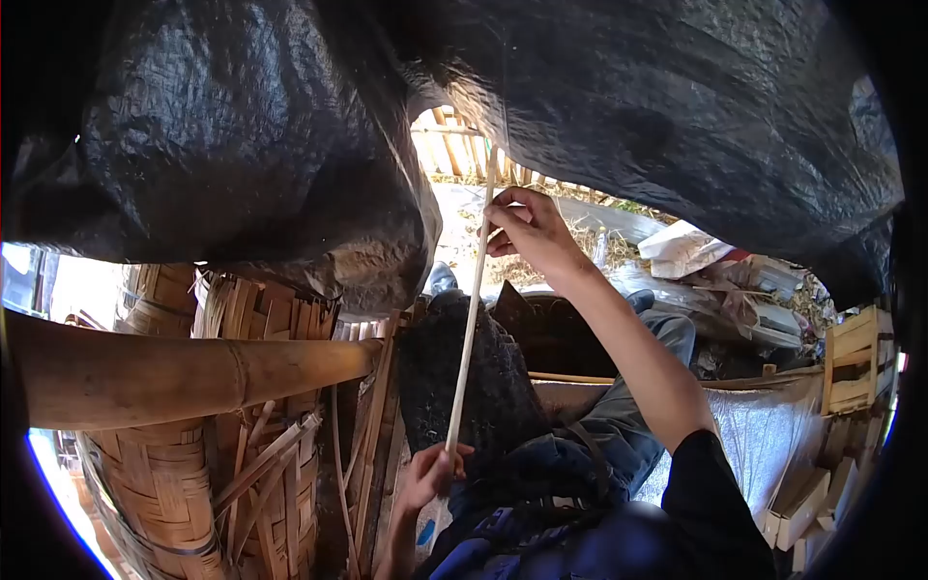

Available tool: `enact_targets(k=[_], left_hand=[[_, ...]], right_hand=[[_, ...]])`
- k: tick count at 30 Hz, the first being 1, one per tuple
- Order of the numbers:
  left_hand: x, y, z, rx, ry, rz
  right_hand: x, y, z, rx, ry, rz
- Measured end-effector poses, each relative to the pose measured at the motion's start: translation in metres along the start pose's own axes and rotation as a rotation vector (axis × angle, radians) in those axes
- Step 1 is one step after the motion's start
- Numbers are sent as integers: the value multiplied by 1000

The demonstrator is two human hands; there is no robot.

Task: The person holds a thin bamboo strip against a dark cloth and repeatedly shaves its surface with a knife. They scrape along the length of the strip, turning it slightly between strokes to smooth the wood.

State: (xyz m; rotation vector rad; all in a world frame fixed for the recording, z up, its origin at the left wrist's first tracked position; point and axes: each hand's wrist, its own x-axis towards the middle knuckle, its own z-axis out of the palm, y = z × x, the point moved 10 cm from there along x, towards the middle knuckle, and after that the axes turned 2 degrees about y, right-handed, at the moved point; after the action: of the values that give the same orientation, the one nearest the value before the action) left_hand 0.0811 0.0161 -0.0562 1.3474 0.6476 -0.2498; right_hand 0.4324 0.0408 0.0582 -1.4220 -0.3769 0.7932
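A long, thin pale strip (pixel 470 333), likely bamboo, runs nearly upright through the middle of the view, tilted slightly right at its top. My right hand (pixel 532 232) pinches it near the upper end between thumb and fingertips, the other fingers curled. Around its lower end, close to my body, my left hand (pixel 432 476) is closed. Behind the strip a dark cloth or pad (pixel 464 387) lies over my leg.
Black plastic sheeting (pixel 619 87) hangs low overhead. A thick bamboo pole (pixel 193 377) juts in from the left above woven baskets (pixel 159 483). At the right are a wooden crate (pixel 853 362) and wood blocks (pixel 802 505). Plastic and straw litter the ground beyond.
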Motion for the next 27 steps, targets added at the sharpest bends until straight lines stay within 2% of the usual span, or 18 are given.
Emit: enact_targets(k=[2, 3, 5, 6, 8, 9, 10, 12, 14, 15, 16, 17, 19, 21, 23, 27], left_hand=[[10, 30, 7, -363, -21, 159], [16, 26, 0, -361, -14, 153], [22, 6, 10, -393, -132, -69], [21, 8, 16, -402, -134, -100], [28, 20, 8, -309, 17, -83], [29, 19, 6, -313, 20, -87], [31, 21, 5, -327, 15, -70], [33, 20, 2, -349, 27, -58], [34, 15, -2, -328, 99, -79], [34, 13, -3, -333, 112, -84], [35, 12, -1, -332, 93, -99], [35, 10, 1, -328, 72, -113], [36, 0, 1, -334, 95, -116], [35, -6, 4, -337, 108, -125], [34, -11, 0, -362, 202, -154], [31, -17, 3, -391, 143, -207]], right_hand=[[3, -1, 0, -39, 3, -2], [8, 5, 2, -46, -9, -13], [1, 0, -11, -179, 62, -7], [-12, -3, -21, -210, 44, -87], [-64, -15, -51, -285, 162, -108], [-97, -11, -74, -227, 315, -125], [-127, 8, -107, -240, 381, -128], [-205, 60, -176, -235, 610, -2], [-313, 140, -249, -405, 827, 180], [-374, 186, -286, -784, 877, 251], [-410, 193, -274, -959, 829, 326], [-446, 210, -264, -1248, 723, 125], [-524, 292, -270, -1056, 717, 398], [-538, 310, -239, -1064, 677, 411], [-535, 315, -230, -1020, 809, 553], [-547, 334, -238, -952, 881, 488]])
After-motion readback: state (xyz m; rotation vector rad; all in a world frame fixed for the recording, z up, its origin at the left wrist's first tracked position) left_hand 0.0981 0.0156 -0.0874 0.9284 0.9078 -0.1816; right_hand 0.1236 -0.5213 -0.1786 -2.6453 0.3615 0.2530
